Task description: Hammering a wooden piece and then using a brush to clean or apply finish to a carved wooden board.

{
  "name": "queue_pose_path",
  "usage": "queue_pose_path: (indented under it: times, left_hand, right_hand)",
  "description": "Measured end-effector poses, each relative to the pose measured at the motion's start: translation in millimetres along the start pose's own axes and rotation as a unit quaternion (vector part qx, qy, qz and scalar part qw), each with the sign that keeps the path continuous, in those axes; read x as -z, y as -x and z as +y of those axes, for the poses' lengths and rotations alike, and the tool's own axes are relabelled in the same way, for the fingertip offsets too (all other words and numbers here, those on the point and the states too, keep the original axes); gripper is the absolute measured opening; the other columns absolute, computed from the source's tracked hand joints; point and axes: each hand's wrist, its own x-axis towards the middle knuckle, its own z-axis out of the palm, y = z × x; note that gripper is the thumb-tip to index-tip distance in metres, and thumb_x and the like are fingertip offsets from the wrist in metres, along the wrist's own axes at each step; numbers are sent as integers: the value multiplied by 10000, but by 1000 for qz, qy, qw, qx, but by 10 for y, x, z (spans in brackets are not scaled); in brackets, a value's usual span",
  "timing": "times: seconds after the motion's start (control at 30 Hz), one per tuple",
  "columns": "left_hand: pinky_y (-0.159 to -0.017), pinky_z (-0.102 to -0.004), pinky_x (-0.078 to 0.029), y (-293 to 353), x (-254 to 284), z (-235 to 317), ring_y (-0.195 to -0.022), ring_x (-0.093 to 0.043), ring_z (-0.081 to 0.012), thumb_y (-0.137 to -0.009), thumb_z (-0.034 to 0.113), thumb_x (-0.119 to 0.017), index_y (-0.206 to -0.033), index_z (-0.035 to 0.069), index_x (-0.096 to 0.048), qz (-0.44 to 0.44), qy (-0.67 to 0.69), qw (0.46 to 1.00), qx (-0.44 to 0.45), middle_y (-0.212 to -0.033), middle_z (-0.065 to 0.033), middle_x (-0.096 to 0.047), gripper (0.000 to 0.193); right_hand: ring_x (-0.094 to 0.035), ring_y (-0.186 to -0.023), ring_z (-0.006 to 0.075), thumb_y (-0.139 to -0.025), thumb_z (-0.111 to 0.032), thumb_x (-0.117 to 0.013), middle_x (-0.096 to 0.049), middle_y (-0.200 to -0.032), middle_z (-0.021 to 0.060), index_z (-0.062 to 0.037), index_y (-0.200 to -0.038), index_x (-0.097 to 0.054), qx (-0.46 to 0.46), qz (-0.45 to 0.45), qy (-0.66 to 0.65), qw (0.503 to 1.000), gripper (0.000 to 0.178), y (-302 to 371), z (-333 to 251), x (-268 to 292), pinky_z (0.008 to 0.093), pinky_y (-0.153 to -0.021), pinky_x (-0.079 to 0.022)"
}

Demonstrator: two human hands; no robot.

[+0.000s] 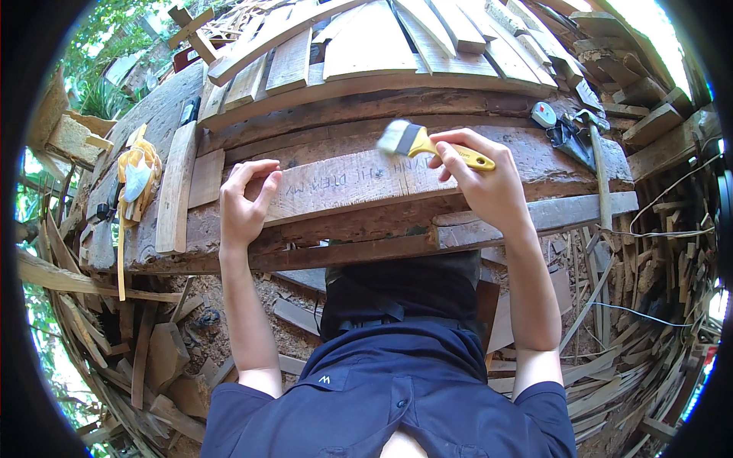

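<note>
In my right hand is a paintbrush with a yellow handle, a dark ferrule and pale bristles. Thumb and fingers close around its handle, and the bristles point left, over a pale wooden board with handwriting on its face. The brush seems to hover above the board; whether the bristles touch it I cannot tell. My left hand is at the board's left end, fingers loosely curled with a gap to the thumb and nothing seen between them. The board lies on a thick, rough wooden bench.
Planks lie side by side along the bench's far side. A hammer, a tape measure and a dark pouch-like item lie at the right. On the left are a yellow bundle and an upright plank. Scrap wood covers the ground.
</note>
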Motion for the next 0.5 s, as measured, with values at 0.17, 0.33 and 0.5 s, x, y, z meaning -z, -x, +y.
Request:
queue_pose_path:
  times: [0.17, 0.33, 0.5]
  left_hand:
    - [-905, -330, -586, 16, 5, -24, -999, -743, -219, -997, 169, -763, -1132, 1, -793, 7, 1, 1000, -7, -1096, -137, -768, 218]
    - [-895, -325, -583, 14, -3, -19, -975, -732, -208, -998, 172, -765, -1134, 1, -793, 10, 18, 1000, -1, -1064, -131, -757, 220]
    - [-892, -325, -582, 4, -12, 6, -978, -733, -211, -1001, 174, -764, -1132, -1, -791, 6, 12, 1000, 2, -1055, -129, -754, 220]
  right_hand:
    - [-762, -799, 112, -1081, -142, -649, -817, -956, 103, 11, -1248, -761, -51, -189, -95, 976, 253, 127, -49, 126, 242, -678, -593]
    - [-767, -783, 115, -1079, -116, -619, -823, -959, 125, 7, -1242, -768, -12, -78, -16, 997, 253, 204, -40, 272, 224, -631, -570]
    - [-763, -761, 141, -1048, -62, -636, -805, -913, 139, 58, -1193, -766, -66, 47, 31, 996, 229, 178, -31, 543, 269, -673, -633]
